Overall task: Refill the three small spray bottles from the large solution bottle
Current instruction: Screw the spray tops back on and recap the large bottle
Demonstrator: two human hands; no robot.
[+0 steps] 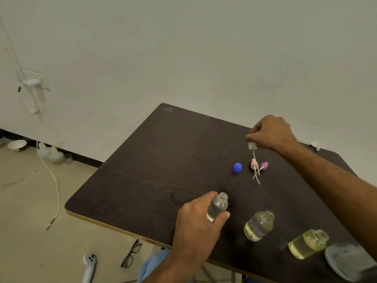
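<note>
Looking down from head height, the view takes in a dark table (163, 160) filling the centre and right of the frame, with a pale wall behind it.

At lower centre the left hand (195, 223) grips a small clear bottle (218, 206), fingers and thumb curled round its body. Its neck is uncapped, and it looks empty or nearly so.

At right of centre the right hand (273, 133) pinches a white spray head (252, 145) between its fingertips, the dip tube hanging down. Just below it two more spray heads lie on the table, one pink (253, 163) and one purple (264, 166), their tubes crossing. A blue cap (237, 167) sits a little to their left.

At lower right two more small bottles stand open on the table: the middle one (258, 225) partly filled with pale yellow liquid, the right one (308, 244) holding more of it. A grey blurred object (346, 260) sits in the lower right corner; I cannot tell what it is.

On the floor at lower left lie a white controller (89, 266) and black glasses (131, 254). At far left are a white bowl (17, 145) and a trailing cable (55, 186).
</note>
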